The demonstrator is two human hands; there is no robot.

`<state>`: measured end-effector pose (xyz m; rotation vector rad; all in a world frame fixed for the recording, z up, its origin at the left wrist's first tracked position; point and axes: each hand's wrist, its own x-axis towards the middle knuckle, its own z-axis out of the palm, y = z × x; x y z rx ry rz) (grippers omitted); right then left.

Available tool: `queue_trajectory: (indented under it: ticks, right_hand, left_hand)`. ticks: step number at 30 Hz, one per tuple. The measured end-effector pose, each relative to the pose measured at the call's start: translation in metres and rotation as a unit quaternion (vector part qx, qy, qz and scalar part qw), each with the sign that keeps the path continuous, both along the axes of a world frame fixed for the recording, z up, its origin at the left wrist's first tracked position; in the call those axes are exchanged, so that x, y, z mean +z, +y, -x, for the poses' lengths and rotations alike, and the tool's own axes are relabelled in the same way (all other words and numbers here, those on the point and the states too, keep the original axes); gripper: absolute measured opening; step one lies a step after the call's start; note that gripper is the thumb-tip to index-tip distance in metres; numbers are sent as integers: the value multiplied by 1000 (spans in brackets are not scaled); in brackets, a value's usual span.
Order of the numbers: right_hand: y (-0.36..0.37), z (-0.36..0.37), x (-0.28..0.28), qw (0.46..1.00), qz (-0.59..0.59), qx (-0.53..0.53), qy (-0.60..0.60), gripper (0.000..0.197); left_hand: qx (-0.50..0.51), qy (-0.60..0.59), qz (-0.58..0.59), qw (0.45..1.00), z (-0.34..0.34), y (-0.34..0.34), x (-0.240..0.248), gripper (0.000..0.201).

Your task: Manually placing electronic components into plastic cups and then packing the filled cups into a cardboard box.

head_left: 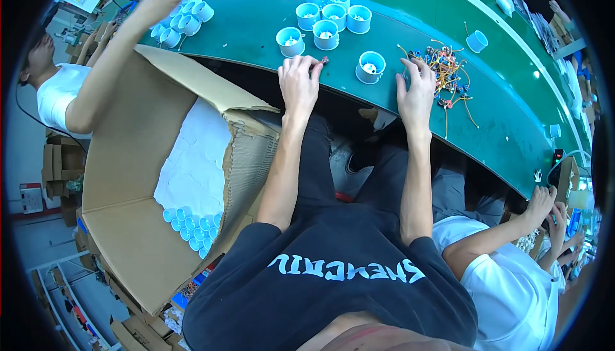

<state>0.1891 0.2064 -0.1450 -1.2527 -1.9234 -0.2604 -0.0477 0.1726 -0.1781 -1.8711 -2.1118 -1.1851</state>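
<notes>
My left hand (pixel 299 87) is at the near edge of the green conveyor belt, fingers curled. A small dark-red part (pixel 325 60) shows at its thumb and fingertip, seemingly pinched. Just beyond stand light-blue round cups (pixel 326 35) with small white pieces inside, several in a cluster. One separate cup (pixel 370 67) stands between my two hands. My right hand (pixel 416 98) is at the left side of a loose pile of small parts with orange wires (pixel 448 69); its thumb and forefinger are apart, and its other fingertips are partly hidden.
A large open cardboard box (pixel 122 178) at my left holds blue cups (pixel 192 226) and a white sheet (pixel 195 158). More cups (pixel 186 23) are grouped at the far left, under another person's arm (pixel 122 50). A tipped cup (pixel 477 41) lies beyond the pile. A co-worker (pixel 506 274) sits close at my right.
</notes>
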Motion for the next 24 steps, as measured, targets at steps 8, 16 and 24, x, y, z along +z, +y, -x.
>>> queue_trajectory:
  ticks: [8,16,24]
  right_hand:
    - [-57,63,44,816,290,283,413,27]
    - [-77,37,48,769,269,287,504,23]
    - [-118,18,65,726,275,283,564,16]
  left_hand:
    - [-243,-445,63,859,-18,-43,25,19]
    - [162,-150,-144,965,25,7,10,58]
    - [-94,-238,-155,954,-10,-2,14,67]
